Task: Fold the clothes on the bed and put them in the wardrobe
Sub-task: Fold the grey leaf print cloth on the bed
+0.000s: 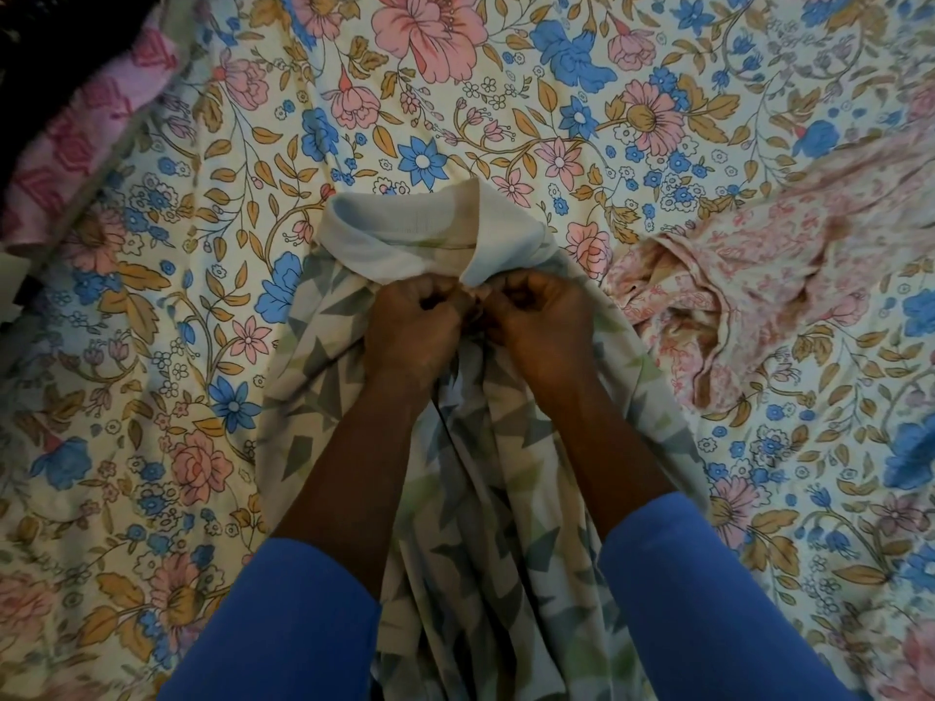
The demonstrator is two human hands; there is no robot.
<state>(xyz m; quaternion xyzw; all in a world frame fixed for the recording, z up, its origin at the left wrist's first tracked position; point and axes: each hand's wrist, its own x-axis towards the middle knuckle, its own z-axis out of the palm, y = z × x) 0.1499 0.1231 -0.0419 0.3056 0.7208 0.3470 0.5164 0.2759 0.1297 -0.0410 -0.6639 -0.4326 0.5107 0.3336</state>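
Both side by side: I see L hand [416,323] & R hand [542,318] fingers gripping leaf-print garment [470,478] on bed [202,245].

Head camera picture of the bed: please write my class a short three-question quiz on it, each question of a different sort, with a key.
1. True or false: the leaf-print garment lies neatly folded flat on the floral bedsheet.
2. What do the left hand and the right hand grip?
3. The crumpled pink floral garment lies: A) left of the left hand; B) right of the right hand; C) under both hands.
Key: 1 false, it is bunched in the hands; 2 the leaf-print garment; 3 B.
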